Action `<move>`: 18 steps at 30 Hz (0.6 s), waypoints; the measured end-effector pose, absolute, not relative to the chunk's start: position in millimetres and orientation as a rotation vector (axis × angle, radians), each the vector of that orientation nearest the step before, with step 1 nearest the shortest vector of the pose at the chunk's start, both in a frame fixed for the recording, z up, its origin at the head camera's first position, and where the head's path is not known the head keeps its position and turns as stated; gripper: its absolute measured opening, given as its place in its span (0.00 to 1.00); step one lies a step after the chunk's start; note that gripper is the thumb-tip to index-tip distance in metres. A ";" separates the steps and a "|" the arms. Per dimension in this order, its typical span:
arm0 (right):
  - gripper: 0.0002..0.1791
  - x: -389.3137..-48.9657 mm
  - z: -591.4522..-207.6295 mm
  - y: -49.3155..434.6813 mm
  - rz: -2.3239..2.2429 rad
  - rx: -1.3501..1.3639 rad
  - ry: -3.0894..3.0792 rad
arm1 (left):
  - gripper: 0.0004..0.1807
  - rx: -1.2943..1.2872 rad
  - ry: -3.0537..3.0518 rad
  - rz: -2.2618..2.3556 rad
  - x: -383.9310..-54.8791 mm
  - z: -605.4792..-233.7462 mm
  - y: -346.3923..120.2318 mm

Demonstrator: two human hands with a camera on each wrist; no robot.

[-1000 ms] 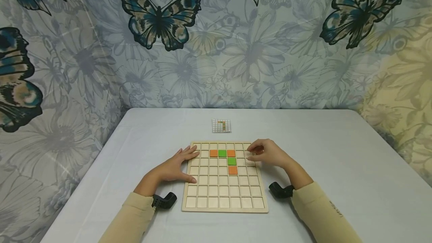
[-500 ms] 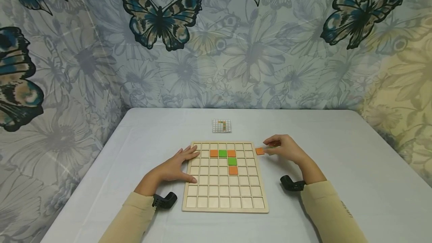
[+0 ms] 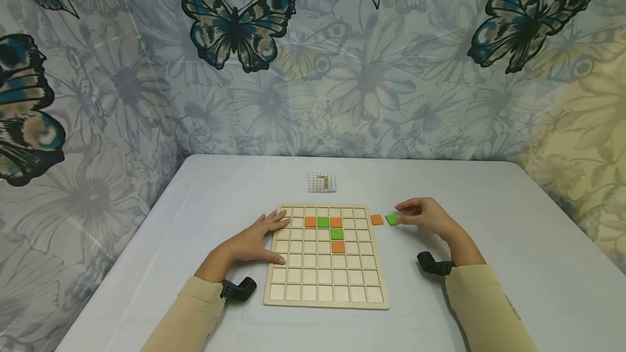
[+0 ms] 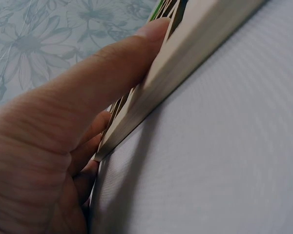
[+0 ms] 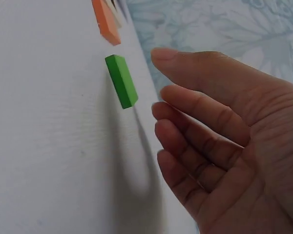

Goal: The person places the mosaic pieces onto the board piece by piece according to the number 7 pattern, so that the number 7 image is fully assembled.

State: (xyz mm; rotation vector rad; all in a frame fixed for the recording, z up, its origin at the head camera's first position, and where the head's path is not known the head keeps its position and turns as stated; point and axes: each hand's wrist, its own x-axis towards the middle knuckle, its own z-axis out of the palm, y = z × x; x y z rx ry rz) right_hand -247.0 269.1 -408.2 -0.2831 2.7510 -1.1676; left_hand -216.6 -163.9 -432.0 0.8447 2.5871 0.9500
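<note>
My left hand (image 3: 251, 242) rests with spread fingers on the left edge of a wooden grid board (image 3: 326, 305). In the left wrist view the thumb (image 4: 132, 53) lies along the board's side (image 4: 161, 87). Set into the board are orange tiles (image 3: 338, 246) and green tiles (image 3: 337, 234), making a bent line. Right of the board, my right hand (image 3: 426, 216) hovers close by a loose green tile (image 3: 391, 220), fingers loosely bent. The right wrist view shows a gap between those fingertips and the green tile (image 5: 121, 82). A loose orange tile (image 3: 376, 220) lies between that tile and the board.
Behind the board lies a small card (image 3: 322, 182) printed with a grid and a coloured pattern. A white cloth (image 3: 235, 189) covers the table. Each wrist wears a black camera mount (image 3: 239, 289). A butterfly-patterned backdrop (image 3: 367, 86) hangs behind.
My right hand has moved right from the board's right edge, uncovering the loose orange tile, then the green one beside it. The left hand has stayed on the board.
</note>
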 end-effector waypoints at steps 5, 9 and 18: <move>0.23 -249.1 -414.6 268.3 -1.178 -0.312 2.723 | 0.53 0.840 2.585 0.951 -215.9 -430.8 -163.5; 0.24 -248.8 -418.6 267.6 -1.172 -0.360 2.726 | 0.52 0.836 2.577 0.956 -215.2 -431.0 -163.0; 0.21 -248.1 -420.1 265.2 -1.142 -0.421 2.765 | 0.52 0.828 2.580 0.958 -215.3 -431.1 -162.8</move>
